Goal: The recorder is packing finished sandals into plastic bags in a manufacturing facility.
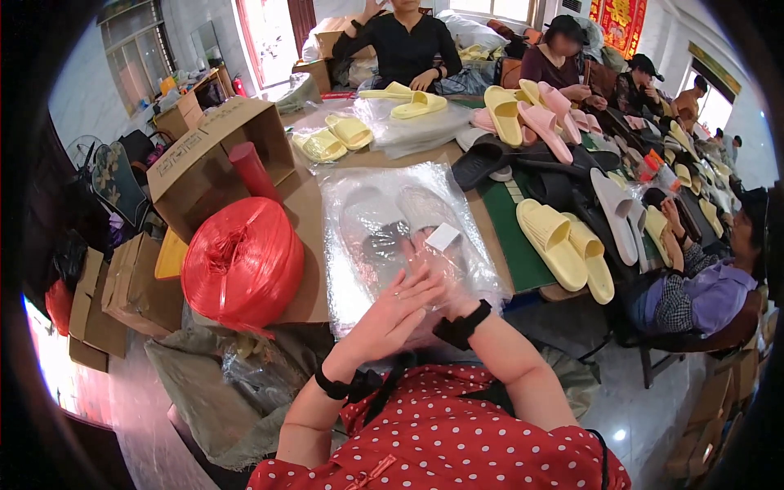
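A pair of pale slippers (pixel 365 206) lies in a clear plastic bag (pixel 343 282) on the table in front of me, with a small white tag (pixel 442 237) near the right slipper. My left hand (pixel 398 309) rests over the lower part of the bag, its fingers stretched out and holding nothing. Beyond its fingertips, my right hand (pixel 441 269) reaches to the slippers and seems to be under the plastic. Glare and motion blur hide its fingers, so its grip does not show.
A big red roll of plastic twine (pixel 243 261) and an open cardboard box (pixel 224 159) stand on the left. Yellow slippers (pixel 563 245) lie to the right, beside black slippers (pixel 482 162) and pink slippers (pixel 545 131). More plastic bags (pixel 412 135) lie farther back. Several people sit around the table.
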Available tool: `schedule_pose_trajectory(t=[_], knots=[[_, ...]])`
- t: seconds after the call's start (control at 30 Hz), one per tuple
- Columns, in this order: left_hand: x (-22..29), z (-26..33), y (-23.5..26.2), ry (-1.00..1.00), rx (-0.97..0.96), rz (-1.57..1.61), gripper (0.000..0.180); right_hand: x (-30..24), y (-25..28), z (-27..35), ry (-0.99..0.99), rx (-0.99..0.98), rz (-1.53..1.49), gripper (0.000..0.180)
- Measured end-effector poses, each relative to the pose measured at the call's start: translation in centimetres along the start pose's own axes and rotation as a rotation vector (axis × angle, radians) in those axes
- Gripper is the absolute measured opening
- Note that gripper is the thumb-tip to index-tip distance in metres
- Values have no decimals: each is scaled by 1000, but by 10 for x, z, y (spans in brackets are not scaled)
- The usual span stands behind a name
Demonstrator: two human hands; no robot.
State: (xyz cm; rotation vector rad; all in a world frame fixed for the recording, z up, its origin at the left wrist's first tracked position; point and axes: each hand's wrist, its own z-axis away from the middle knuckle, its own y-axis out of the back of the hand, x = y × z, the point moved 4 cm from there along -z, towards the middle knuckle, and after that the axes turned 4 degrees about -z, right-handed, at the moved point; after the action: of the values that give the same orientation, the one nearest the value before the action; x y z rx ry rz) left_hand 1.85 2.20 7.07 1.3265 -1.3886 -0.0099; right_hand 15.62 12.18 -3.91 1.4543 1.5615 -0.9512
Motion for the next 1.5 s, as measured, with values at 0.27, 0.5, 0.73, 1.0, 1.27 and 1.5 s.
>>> schedule_pose_trajectory(t=[0.27,0.5,0.73,1.0,1.27,1.5], knots=[[-9,25,14,18,68,47,44,-40,-23,-51,-147,-59,881,41],[-33,65,38,80,442,77,43,-98,-14,42,228,-134,914,52],[-82,84,42,754,755,111,40,-175,55,97,-600,-689,-59,16],[-79,67,35,952,330,-150,40,-109,110,38,-264,230,437,31],[-108,96,32,799,501,351,15,-58,120,38,-509,-81,457,29],[-105,98,34,750,524,256,14,-59,132,41,-510,-108,398,27]])
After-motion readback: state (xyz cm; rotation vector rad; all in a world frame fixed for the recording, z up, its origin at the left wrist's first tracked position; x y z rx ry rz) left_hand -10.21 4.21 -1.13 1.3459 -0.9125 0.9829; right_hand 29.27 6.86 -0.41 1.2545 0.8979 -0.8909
